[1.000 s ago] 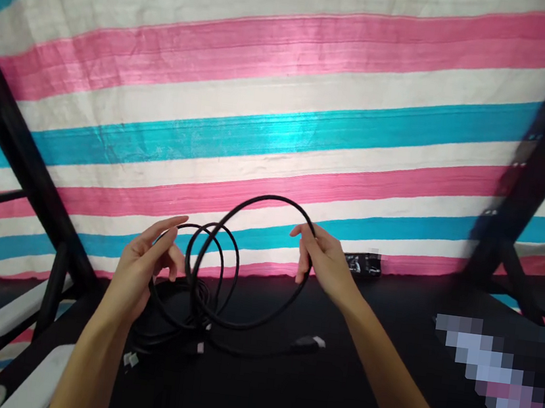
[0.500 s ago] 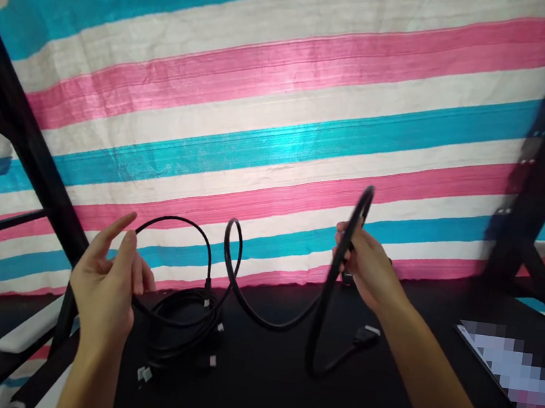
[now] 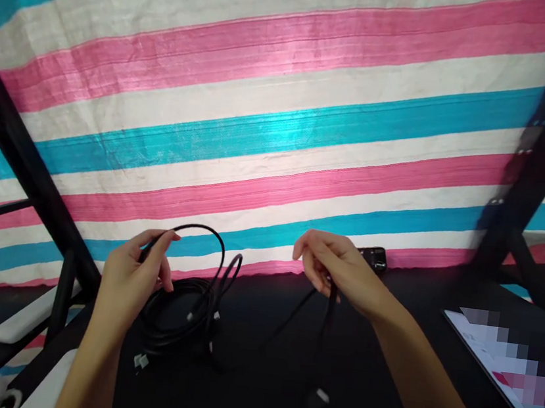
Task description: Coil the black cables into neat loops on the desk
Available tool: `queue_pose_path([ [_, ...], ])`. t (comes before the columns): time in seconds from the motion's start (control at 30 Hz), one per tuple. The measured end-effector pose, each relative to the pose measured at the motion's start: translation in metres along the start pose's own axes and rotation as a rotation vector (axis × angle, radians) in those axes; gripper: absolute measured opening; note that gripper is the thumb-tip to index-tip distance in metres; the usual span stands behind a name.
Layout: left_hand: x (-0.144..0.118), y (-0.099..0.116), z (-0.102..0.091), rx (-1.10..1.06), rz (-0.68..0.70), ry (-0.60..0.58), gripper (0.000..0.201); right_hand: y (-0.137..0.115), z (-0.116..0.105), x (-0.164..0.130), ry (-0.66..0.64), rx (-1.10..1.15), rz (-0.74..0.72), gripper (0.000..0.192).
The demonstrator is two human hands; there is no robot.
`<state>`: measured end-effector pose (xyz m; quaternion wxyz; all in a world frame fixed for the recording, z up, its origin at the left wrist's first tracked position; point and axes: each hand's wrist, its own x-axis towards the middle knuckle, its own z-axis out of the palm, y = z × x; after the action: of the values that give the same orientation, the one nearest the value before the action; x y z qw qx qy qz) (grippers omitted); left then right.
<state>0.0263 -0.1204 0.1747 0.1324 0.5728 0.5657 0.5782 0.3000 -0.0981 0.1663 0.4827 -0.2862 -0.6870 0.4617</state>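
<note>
Both hands' fingers are closed on black cable: the left hand beside its loops, the right hand above a drooping plug. It should handle light and springy; grip mid-length, clear of the plug.

From where I stand, the left forearm rises steeply toward the far edge of the bench, and the right forearm slants inward; both are bare. The left hand pinches thumb near forefinger. The right hand bends over, its fingers curled downward.
</note>
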Motion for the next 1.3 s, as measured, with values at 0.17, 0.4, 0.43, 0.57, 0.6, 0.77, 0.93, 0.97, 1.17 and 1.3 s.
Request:
queue_pose_path([
  [0.17,-0.002,0.008,-0.001,-0.434,0.014,0.158,0.023,-0.007,0.002,-0.005,-0.319,-0.111,0.041,0.036],
  [0.4,0.0,0.008,-0.012,-0.589,0.029,0.37,0.019,-0.022,-0.003,-0.023,-0.76,-0.195,0.277,0.028],
  [0.43,0.0,0.009,-0.013,-0.588,0.029,0.383,0.02,-0.023,-0.003,-0.025,-0.808,-0.205,0.289,0.032],
  [0.57,0.0,0.011,-0.013,-0.606,0.0,0.421,0.02,-0.024,-0.003,-0.03,-0.918,-0.269,0.219,0.034],
  [0.6,0.001,0.012,-0.013,-0.616,0.002,0.444,0.019,-0.024,-0.002,-0.03,-0.922,-0.281,0.195,0.032],
  [0.77,0.001,0.011,-0.008,-0.607,0.126,0.53,0.019,-0.021,0.001,-0.023,-0.66,-0.289,0.033,0.015],
  [0.93,-0.005,0.015,0.0,-0.532,0.249,0.589,0.023,-0.012,0.002,-0.011,0.059,-0.196,-0.235,0.008],
  [0.97,-0.007,0.016,0.001,-0.522,0.258,0.584,0.023,-0.01,0.002,-0.009,0.127,-0.178,-0.253,0.007],
  [1.17,-0.013,0.018,0.012,-0.561,0.272,0.457,0.022,-0.007,0.009,-0.01,0.091,-0.369,-0.169,0.038],
  [1.3,-0.019,0.02,0.022,-0.578,0.253,0.356,0.026,-0.006,0.025,-0.01,0.037,-0.569,-0.255,0.051],
])
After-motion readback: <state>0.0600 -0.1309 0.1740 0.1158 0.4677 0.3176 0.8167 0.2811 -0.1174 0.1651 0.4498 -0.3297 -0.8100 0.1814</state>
